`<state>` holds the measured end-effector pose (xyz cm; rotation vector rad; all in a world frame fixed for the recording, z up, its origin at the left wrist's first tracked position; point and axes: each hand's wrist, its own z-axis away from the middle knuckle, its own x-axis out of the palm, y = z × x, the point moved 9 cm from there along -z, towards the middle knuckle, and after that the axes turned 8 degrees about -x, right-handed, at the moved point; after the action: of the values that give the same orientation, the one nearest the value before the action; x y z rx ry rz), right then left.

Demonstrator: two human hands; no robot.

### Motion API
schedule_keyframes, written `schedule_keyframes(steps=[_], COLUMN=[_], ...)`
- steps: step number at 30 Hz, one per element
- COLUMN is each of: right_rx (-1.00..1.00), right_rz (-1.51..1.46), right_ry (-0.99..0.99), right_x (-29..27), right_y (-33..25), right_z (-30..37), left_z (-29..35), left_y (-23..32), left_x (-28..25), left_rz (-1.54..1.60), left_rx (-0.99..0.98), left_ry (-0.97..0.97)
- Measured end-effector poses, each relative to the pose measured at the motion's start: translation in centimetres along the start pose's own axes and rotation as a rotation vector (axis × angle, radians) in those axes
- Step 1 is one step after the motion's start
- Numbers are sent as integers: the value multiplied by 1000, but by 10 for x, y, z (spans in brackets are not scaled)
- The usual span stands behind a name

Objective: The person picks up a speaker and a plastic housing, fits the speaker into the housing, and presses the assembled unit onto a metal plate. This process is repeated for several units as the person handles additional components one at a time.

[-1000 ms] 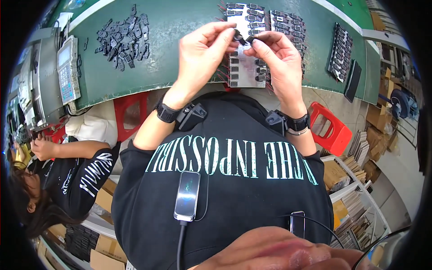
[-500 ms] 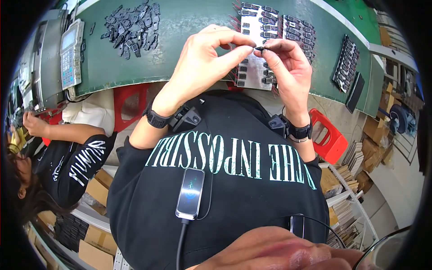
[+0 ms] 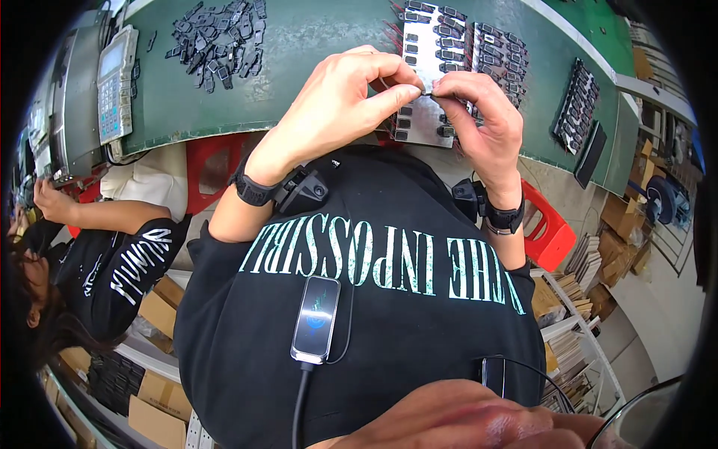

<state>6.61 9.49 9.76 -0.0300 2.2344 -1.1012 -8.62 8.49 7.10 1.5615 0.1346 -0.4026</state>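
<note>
My left hand (image 3: 348,97) pinches a small dark piece (image 3: 427,93) between thumb and index fingertip. From the other side my right hand (image 3: 486,120) meets it, thumb and fingers closed at the same piece. Fingertips cover most of it, so its exact kind cannot be made out. Both hands are raised over the near edge of a silver metal plate (image 3: 424,133). Rows of small black cases with dark windows (image 3: 450,43) lie on that plate, and thin red wires stick out at its left side.
A heap of black cases (image 3: 221,41) lies left on the green table (image 3: 299,30). A grey keypad device (image 3: 114,86) stands at the far left, near a co-worker's hand (image 3: 54,203). Rightward are another filled plate (image 3: 576,105), a black bar (image 3: 591,155) and a red stool (image 3: 550,232).
My hands have come slightly lower, and the right wrist has turned a little. The dark piece, showing more before, is now mostly covered by fingertips.
</note>
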Motion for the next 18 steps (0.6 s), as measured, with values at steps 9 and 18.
schedule_keyframes(steps=[9, 18], right_rx=[-93, 421], right_rz=[23, -760], right_ry=[2, 206], right_x=[4, 20], right_y=[-6, 36], right_z=[2, 22], left_z=[2, 7], left_y=[-17, -10], left_x=[9, 4], left_rz=[205, 331], left_rx=[-198, -153], left_ry=[-79, 76])
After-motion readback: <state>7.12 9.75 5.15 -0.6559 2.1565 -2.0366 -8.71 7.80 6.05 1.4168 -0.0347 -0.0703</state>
